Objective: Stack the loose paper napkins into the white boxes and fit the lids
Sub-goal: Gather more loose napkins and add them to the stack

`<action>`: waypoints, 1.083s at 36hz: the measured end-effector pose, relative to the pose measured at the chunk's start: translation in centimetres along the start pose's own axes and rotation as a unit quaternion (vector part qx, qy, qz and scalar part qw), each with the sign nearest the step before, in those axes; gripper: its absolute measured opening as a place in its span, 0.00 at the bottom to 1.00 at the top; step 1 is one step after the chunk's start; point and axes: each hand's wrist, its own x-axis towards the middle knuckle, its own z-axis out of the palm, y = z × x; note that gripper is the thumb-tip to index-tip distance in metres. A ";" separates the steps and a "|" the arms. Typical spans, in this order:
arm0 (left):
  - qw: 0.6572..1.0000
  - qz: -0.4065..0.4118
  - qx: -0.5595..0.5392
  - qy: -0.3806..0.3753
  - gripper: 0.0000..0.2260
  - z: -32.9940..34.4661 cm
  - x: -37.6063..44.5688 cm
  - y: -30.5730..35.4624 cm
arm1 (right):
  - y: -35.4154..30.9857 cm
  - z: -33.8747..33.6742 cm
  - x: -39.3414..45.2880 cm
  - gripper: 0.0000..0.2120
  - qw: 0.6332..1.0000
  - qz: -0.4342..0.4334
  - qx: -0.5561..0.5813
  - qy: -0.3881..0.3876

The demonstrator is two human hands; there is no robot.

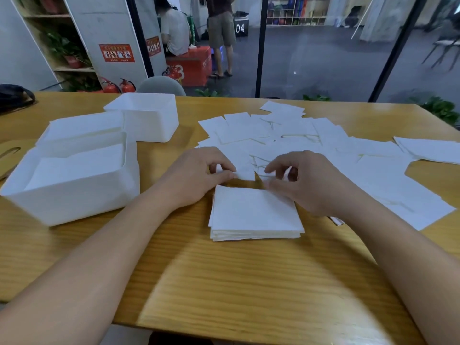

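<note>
Where the wood-grain table (249, 282) runs nearest the camera, two bare forearms reach forward over its yellowish, streaky veneer. Between them sits a neat stack of napkins (255, 215), square, soft-edged, thin white sheets layered flush, lying flat near the table's middle. Just beyond it the left hand (199, 175) has its fingers curled, thumb and fingertips in a pinching grip on the corner of a single napkin (245, 174) at the near edge of the scatter. The right hand (301, 180) is likewise curled, its grip pinching thin white paper of that scatter; whether it is the same sheet cannot be told.

To the left stands a white box (74, 195), smooth matte plastic, rectangular with rounded corners, open-topped and holding flat napkins inside. Behind it lies a flat white lid (84, 125), and past that a second white box (149, 118) of the same shape, open-topped.

Farther right, the loose napkins (336, 150) spread in an overlapping, crooked sheet across the table's far half, reaching its right edge.

Beyond the table are a grey chair back (161, 85), red fire extinguishers (119, 86) and two people (196, 28) by a red block.
</note>
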 end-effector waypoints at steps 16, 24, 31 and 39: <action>0.969 0.042 -0.244 0.008 0.06 -1.1 0.0 0.9 | -0.1 -0.8 0.6 0.04 0.986 -0.063 0.130 0.079; 0.988 0.054 -0.120 0.074 0.14 0.0 -0.5 2.0 | -0.5 0.0 0.0 0.02 0.992 -0.069 0.061 0.090; 0.974 0.063 -0.171 0.132 0.06 -0.3 -0.3 2.3 | -1.0 -1.4 0.0 0.06 0.980 -0.093 0.136 0.113; 0.983 -0.011 -0.170 -0.063 0.14 -2.5 -0.8 2.3 | 0.6 -3.9 -0.2 0.14 0.984 0.041 0.130 -0.118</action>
